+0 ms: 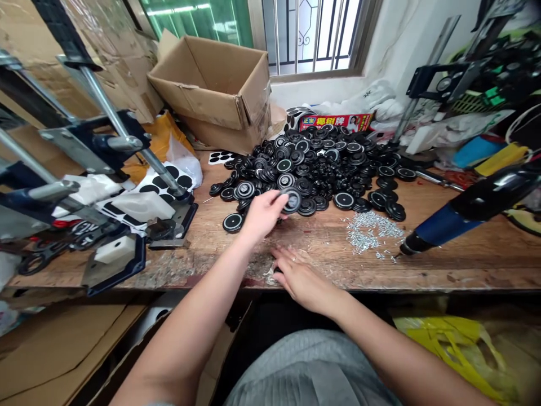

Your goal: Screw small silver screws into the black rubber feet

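My left hand (pixel 265 215) pinches a round black disc (pixel 291 201) with a grey ring at its rim, held at the front of a heap of similar black discs (pixel 304 169). Close to the table's front edge lies my right hand (pixel 302 281), its fingers bent low against the wood. A small black part (pixel 277 270) shows between its thumb and fingers, mostly hidden. Smaller black parts (pixel 327 176) sit within the heap. To the right of the heap, small silver screws (pixel 367 230) are scattered on the wooden table (pixel 448 276).
A blue and black power screwdriver (pixel 452 223) slants in from the right, its tip by the screws. Metal lever presses (pixel 114 141) stand at left with scissors (pixel 38 256) and sticker sheets (pixel 163 183). An open cardboard box (pixel 207 101) sits behind, below the window.
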`<state>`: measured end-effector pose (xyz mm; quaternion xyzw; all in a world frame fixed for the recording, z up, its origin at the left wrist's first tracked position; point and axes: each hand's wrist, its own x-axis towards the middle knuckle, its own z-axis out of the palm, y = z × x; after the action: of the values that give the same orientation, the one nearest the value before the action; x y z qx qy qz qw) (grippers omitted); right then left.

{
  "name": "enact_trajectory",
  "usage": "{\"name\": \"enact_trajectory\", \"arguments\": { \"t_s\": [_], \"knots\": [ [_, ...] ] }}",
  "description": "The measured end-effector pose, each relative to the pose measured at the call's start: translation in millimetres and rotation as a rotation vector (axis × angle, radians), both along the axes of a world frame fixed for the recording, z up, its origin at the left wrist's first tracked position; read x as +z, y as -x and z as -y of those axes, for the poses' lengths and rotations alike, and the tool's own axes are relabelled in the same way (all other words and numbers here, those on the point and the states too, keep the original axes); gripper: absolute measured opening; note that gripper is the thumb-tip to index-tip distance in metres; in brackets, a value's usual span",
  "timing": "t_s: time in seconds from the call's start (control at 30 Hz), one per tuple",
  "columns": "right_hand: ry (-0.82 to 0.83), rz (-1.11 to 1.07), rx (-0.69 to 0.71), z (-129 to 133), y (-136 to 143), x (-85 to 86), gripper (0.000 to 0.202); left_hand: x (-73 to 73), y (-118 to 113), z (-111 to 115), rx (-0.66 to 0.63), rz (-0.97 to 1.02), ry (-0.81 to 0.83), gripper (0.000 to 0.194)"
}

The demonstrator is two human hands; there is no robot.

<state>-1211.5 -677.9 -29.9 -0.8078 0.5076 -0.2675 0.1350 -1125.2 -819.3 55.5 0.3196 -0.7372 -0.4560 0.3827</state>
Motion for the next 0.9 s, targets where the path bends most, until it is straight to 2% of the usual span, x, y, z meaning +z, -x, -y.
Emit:
{"name": "enact_trajectory", "arguments": {
  "t_s": [0.07,0.13,0.2,0.27,0.33,0.4,0.47,0.53,0.63,0.7,0.77,0.9],
  "knots": [
    [-0.048,0.010,-0.085,9,17,-1.6,0.034,5.8,-22,-16,0.002,-0.141,-0.216,0.030],
    [-0.064,0.032,-0.188,14,40,-6.6,0.037,0.8,-39,-37,0.008,-0.165,-0.350,0.035],
    [-0.040,0.055,-0.295,16,65,-13.2,0.037,-14.9,-45,-58,-0.002,-0.120,-0.442,0.041],
    [-0.003,0.091,-0.388,17,85,-17.2,0.035,-36.0,-41,-76,-0.024,-0.042,-0.489,0.042],
    [0.029,0.132,-0.430,17,97,-15.0,0.032,-55.8,-32,-87,-0.032,0.056,-0.425,0.036],
    [0.070,0.157,-0.435,14,100,-6.4,0.030,-69.5,-24,-92,-0.016,0.147,-0.229,0.028],
    [0.108,0.164,-0.407,8,96,5.8,0.028,-76.2,-21,-92,0.013,0.212,0.014,0.025],
    [0.090,0.169,-0.353,-1,88,16.9,0.027,-78.0,-24,-90,0.015,0.249,0.171,0.026],
    [-0.012,0.210,-0.281,-16,74,24.5,0.027,-78.1,-33,-89,-0.059,0.262,0.239,0.030],
    [-0.051,0.243,-0.262,-21,66,23.9,0.024,-79.2,-37,-90,-0.104,0.274,0.257,0.044],
    [-0.039,0.218,-0.244,-22,61,21.8,0.018,-81.5,-40,-91,-0.111,0.297,0.273,0.052],
    [0.029,0.067,-0.204,-17,55,22.9,0.018,-87.5,-41,-91,-0.112,0.308,0.277,0.051]
  ]
}}
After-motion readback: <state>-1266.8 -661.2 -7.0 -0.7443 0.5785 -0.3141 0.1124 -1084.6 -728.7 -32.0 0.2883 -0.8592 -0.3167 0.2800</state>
